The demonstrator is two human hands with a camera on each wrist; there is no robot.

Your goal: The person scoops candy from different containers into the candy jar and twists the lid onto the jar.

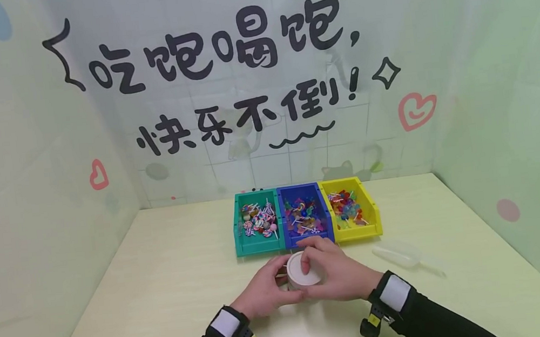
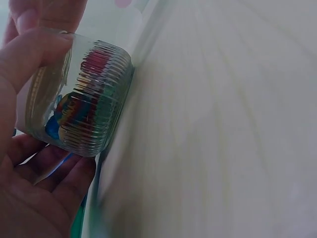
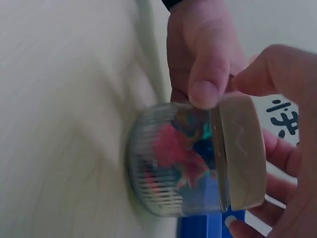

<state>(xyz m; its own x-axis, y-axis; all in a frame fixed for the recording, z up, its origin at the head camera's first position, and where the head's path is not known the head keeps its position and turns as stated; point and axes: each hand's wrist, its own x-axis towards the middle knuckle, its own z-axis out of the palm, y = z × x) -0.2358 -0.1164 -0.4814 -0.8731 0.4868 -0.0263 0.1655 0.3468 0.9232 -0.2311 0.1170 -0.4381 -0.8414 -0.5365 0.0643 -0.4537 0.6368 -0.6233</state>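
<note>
A ribbed clear glass jar (image 2: 94,99) with colourful small pieces inside stands on the table, a white lid (image 1: 300,270) on its top. My left hand (image 1: 270,288) grips the jar's side, its thumb (image 2: 37,52) and fingers spread around the glass. The right hand (image 1: 336,270) holds the lid, with one bent finger over its top and the others around its edge. From the right wrist view, the lid (image 3: 241,153) sits level on the jar, and the left thumb (image 3: 204,91) presses near its rim.
Beyond the hands, a teal bin (image 1: 239,242), a blue bin (image 1: 326,206) and a yellow bin (image 1: 374,215) stand side by side, holding tiny lollipops and colourful pieces. A clear plastic dropper-like item (image 1: 400,255) lies to the right. Printed walls enclose the table (image 1: 172,265).
</note>
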